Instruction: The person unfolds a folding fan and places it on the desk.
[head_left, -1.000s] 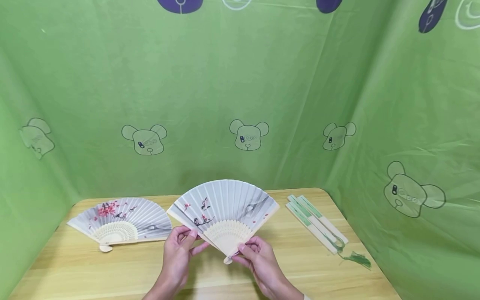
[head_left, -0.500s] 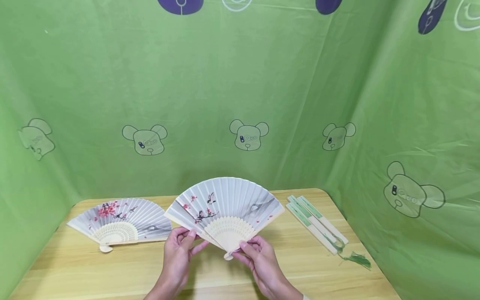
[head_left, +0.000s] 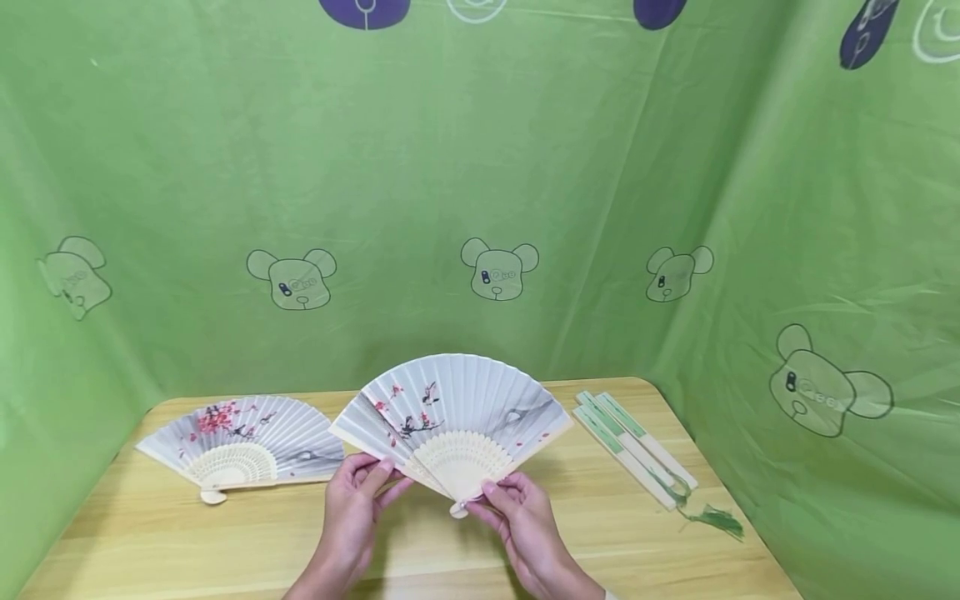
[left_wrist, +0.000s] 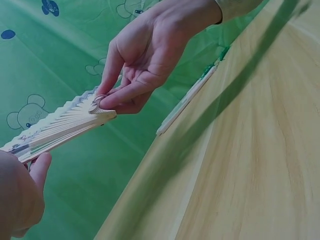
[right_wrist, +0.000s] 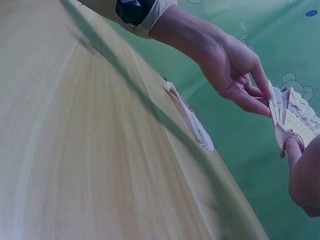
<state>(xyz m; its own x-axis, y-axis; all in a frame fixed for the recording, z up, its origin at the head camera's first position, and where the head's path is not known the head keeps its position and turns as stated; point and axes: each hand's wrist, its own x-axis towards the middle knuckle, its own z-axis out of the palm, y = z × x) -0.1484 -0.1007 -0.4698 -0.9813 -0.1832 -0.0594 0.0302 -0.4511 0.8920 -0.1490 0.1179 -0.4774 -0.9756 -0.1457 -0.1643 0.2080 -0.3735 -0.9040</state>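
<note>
A folding fan (head_left: 465,400), spread wide with red blossoms and birds on pale pleats, is held up above the table between both hands. My left hand (head_left: 352,512) pinches its left outer edge between thumb and fingers. Near the pivot at the bottom right, my right hand (head_left: 525,521) grips the fan's ribs. In the left wrist view the fan (left_wrist: 65,120) appears edge-on, its ribs fanning from the pivot under the right hand (left_wrist: 145,65). From the right wrist, the left hand (right_wrist: 225,65) is seen pinching the fan's end rib.
A second spread fan (head_left: 240,437) with red blossoms lies at the table's left. Several folded fans (head_left: 630,442) with green bands and a green tassel (head_left: 716,520) lie at the right. Green cloth (head_left: 405,167) walls stand behind and beside the wooden table (head_left: 142,542).
The held fan has spread wider; more of its pleats and blossom print show at the left. It also sits slightly higher. Both hands keep their grip, and the other fans have not moved.
</note>
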